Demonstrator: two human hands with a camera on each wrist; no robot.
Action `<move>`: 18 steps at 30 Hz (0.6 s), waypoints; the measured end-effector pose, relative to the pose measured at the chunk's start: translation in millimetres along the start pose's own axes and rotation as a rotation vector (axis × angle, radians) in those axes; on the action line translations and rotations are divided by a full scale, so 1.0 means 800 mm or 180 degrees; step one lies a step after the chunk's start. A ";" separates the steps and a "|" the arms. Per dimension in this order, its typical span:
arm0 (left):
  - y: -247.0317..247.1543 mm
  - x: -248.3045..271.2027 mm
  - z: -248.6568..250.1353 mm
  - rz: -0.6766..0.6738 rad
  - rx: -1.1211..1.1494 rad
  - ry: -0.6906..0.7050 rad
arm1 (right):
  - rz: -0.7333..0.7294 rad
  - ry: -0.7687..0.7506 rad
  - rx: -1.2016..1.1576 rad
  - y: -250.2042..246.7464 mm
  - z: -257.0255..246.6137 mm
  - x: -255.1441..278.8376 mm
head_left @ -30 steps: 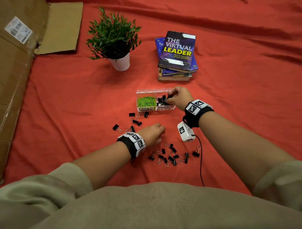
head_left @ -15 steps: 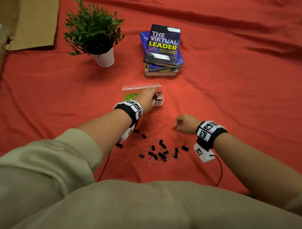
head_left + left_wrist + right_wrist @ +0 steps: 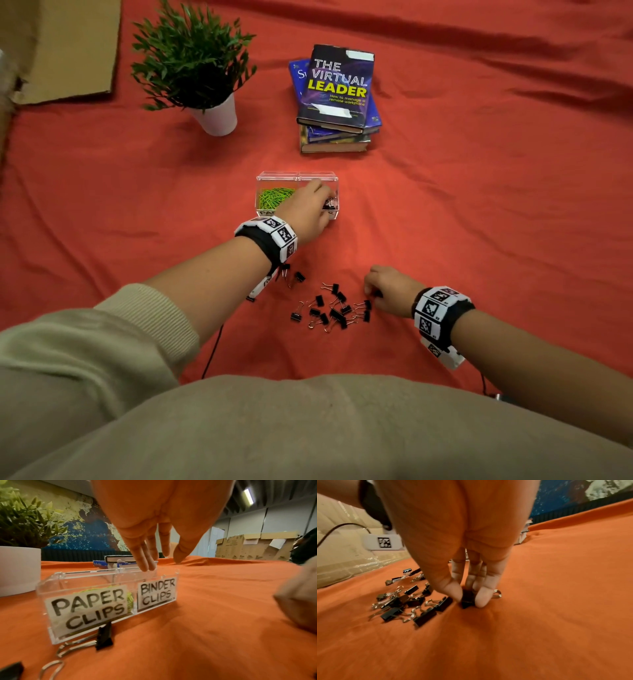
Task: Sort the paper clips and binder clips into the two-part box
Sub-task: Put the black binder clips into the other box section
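Observation:
A clear two-part box (image 3: 297, 175) (image 3: 106, 574) stands on the red cloth, labelled PAPER CLIPS and BINDER CLIPS. Green paper clips (image 3: 274, 197) (image 3: 129, 599) fill its left part. My left hand (image 3: 325, 196) (image 3: 161, 561) hovers over the right part, fingers straight and pointing down, holding nothing. Several black binder clips (image 3: 332, 310) (image 3: 406, 601) lie in a loose pile nearer to me. At the pile's right edge my right hand (image 3: 371, 291) (image 3: 468, 602) pinches one black binder clip (image 3: 467, 599) between thumb and fingers, down on the cloth. Two more clips (image 3: 294, 275) lie under my left wrist.
A potted plant (image 3: 195, 68) in a white pot (image 3: 17, 572) stands at the back left. A stack of books (image 3: 337, 96) sits behind the box. Flat cardboard (image 3: 68, 51) lies at the far left. One binder clip (image 3: 104, 637) rests against the box front.
My right hand left the box and came back to the pile, where it now pinches a clip. My left hand went from the pile up to the box's right part.

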State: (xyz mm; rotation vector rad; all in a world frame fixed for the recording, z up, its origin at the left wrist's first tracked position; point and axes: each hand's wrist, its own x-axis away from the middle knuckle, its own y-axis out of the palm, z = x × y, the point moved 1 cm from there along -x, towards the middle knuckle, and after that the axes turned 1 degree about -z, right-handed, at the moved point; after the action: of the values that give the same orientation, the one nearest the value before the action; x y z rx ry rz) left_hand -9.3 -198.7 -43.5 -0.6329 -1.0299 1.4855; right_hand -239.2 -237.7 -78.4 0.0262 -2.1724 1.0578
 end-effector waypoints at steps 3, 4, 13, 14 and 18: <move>0.015 0.034 0.019 -0.0266 -0.0067 0.0111 | 0.0278 -0.0120 -0.0306 0.007 -0.006 0.001; 0.026 0.048 0.026 -0.0545 -0.0123 0.0156 | 0.0322 -0.0191 -0.0323 0.009 -0.009 0.003; 0.108 0.124 0.053 -0.1056 -0.0662 0.0133 | 0.0265 -0.0179 0.0660 0.044 -0.025 0.014; 0.109 0.123 0.054 -0.1043 -0.0647 0.0147 | 0.0270 -0.0190 0.0609 0.044 -0.026 0.013; 0.111 0.120 0.050 -0.1064 -0.0535 0.0174 | 0.0267 -0.0257 0.0441 0.040 -0.031 0.011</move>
State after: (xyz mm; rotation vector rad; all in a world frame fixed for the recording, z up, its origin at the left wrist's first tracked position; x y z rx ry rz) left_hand -105.4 -111.1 -86.5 -0.5832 -1.1634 1.0937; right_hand -240.6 -197.0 -84.5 0.0421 -2.1843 1.2739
